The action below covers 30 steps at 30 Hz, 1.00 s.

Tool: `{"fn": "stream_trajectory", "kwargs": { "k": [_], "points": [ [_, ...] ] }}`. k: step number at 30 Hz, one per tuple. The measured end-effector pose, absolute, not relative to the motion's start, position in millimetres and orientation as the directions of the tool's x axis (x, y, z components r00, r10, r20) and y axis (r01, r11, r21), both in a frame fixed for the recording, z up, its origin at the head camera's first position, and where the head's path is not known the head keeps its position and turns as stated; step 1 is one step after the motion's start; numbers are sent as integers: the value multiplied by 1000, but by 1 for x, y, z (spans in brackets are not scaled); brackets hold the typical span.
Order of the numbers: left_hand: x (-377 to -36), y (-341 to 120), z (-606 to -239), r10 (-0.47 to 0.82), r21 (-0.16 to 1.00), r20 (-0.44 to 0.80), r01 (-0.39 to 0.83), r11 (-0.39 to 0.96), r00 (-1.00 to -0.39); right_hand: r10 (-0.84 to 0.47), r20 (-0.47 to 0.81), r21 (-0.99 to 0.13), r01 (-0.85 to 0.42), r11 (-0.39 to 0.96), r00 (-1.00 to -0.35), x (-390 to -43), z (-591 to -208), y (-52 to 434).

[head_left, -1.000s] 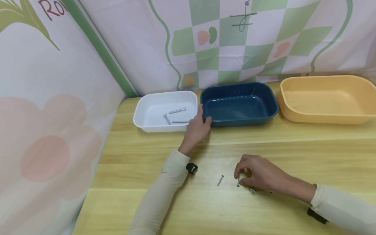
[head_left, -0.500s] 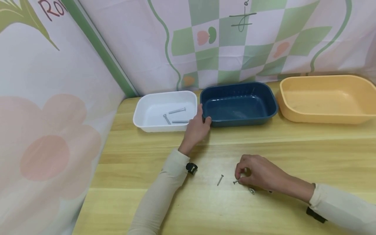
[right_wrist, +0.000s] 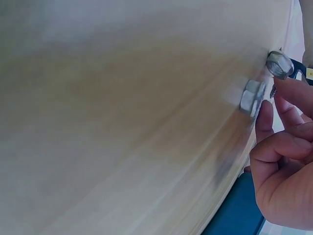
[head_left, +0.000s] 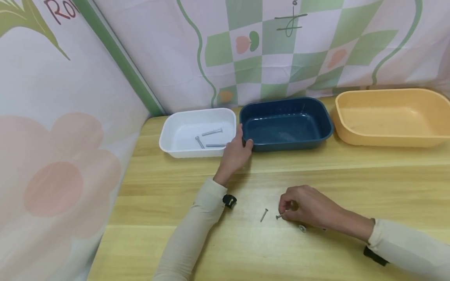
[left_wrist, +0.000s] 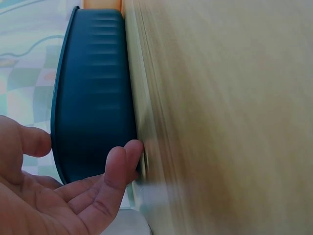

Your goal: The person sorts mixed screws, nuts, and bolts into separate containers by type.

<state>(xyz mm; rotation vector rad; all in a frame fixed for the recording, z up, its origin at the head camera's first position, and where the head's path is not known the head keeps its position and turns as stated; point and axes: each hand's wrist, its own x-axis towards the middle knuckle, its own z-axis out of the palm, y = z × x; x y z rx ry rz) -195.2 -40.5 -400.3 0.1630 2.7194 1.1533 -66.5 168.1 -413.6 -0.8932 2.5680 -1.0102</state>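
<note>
My right hand [head_left: 309,207] pinches a small screw [head_left: 278,216] between thumb and fingertips, low over the wooden table. Its head sticks out to the left; fingers cover most of the shank. Left of it lies another small screw [head_left: 264,215]. Beside the hand, two metal hex pieces show in the right wrist view, a nearer one [right_wrist: 279,64] and a farther one [right_wrist: 251,99]. My left hand [head_left: 236,156] touches the front left corner of the dark blue tray [head_left: 286,146]. Its thumb [left_wrist: 38,142] meets the rim in the left wrist view, and the palm holds nothing.
Left of the blue tray stands a white tray [head_left: 197,153] with 3 long bolts [head_left: 212,132] in it. A yellow tray [head_left: 393,140] stands at the right. Printed cloth [head_left: 277,58] hangs close behind the trays.
The screw in my right fingers has turned from upright to slanted, its head shifting leftward and slightly up. The right hand has edged left. My left hand stays at the blue tray.
</note>
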Motion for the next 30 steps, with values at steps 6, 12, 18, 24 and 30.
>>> {"fn": "stream_trajectory", "kwargs": {
  "k": [6,12,18,24,30],
  "points": [
    [-195,-41,-400,173,721,-112,40,692,-978,-618,-33,-723,-409,558,-786,-69,-411,166],
    [-195,-41,-400,172,718,-109,42,694,-979,-584,-54,-723,-372,582,-810,-78,-401,167],
    [-195,-41,-400,175,721,-113,40,691,-978,-515,-37,-694,-349,630,-856,-96,-390,171],
    [-195,-40,-398,166,721,-124,26,692,-978,-463,10,-675,-348,650,-886,-118,-381,177],
    [-195,-40,-400,168,722,-121,29,691,-978,-409,85,-626,-368,687,-908,-138,-373,183]
  ]
}}
